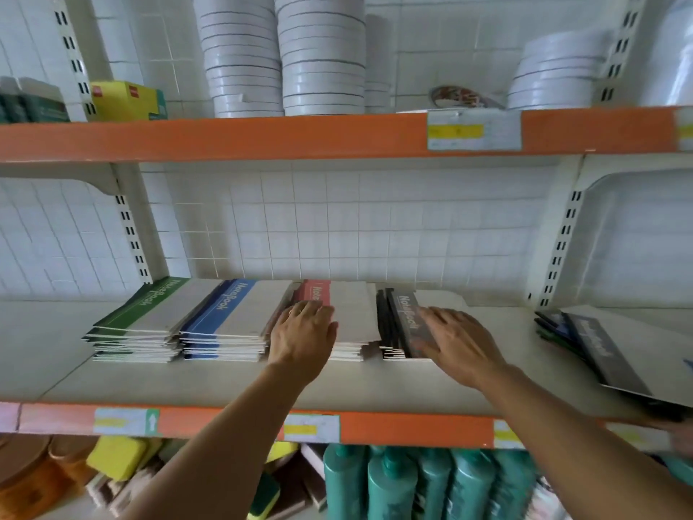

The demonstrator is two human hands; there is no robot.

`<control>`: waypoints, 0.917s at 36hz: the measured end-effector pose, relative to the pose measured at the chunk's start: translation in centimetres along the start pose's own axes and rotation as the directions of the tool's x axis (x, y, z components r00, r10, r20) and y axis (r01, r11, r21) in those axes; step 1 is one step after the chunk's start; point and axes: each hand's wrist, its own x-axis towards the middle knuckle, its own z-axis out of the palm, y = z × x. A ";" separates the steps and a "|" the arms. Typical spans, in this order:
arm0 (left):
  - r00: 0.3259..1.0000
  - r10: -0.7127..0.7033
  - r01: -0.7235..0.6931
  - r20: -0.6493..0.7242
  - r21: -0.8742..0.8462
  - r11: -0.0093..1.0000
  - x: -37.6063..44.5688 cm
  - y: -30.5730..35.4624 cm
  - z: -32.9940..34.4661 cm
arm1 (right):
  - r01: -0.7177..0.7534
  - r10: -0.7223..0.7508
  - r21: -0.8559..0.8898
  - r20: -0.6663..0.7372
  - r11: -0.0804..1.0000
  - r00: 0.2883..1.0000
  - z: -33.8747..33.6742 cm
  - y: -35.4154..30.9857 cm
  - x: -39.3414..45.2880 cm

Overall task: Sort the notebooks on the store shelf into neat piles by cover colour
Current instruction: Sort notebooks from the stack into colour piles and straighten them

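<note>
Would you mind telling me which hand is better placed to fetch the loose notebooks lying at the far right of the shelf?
The right hand. It rests on the black pile, nearest the loose notebooks; the left hand lies on the red pile, farther away.

In front of me is a white square-tiled wall [337, 227] behind cream slotted metal uprights [129, 227]. The pale shelf board [225, 380] has an orange front edge [412, 429] with blurred price labels [311, 428]. Above it, another orange-edged shelf [262, 138] carries stacked white round tubs [285, 58]. Below stand teal plastic bottles [390, 482] and yellow sponges [116, 457]. The light is soft and even.
</note>
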 end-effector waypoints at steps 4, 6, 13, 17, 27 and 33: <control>0.999 0.043 -0.044 -0.013 -0.070 0.997 0.3 5.3 1.0 | -0.118 0.118 -0.010 0.018 0.993 0.993 -0.5 6.0 -3.4; 0.998 0.059 -0.060 -0.018 -0.092 0.994 0.2 8.2 1.6 | -0.171 0.172 -0.029 0.035 0.985 0.985 -0.7 9.0 -5.1; 0.996 0.090 -0.088 0.017 -0.122 0.989 -0.5 18.6 4.0 | -0.241 0.248 -0.061 0.157 0.969 0.956 -1.8 18.8 -10.3; 0.995 0.099 -0.094 0.020 -0.170 0.981 -0.9 23.8 5.1 | -0.279 0.288 -0.073 0.318 0.957 0.903 -1.5 22.9 -12.0; 0.973 0.226 -0.215 0.053 -0.165 0.963 -0.1 31.7 6.3 | -0.220 0.227 -0.061 0.139 0.973 0.964 -0.9 24.5 -13.9; 0.957 0.287 -0.288 -0.033 -0.203 0.936 0.7 35.3 7.6 | -0.180 0.186 -0.088 0.074 0.980 0.980 -1.3 25.3 -13.7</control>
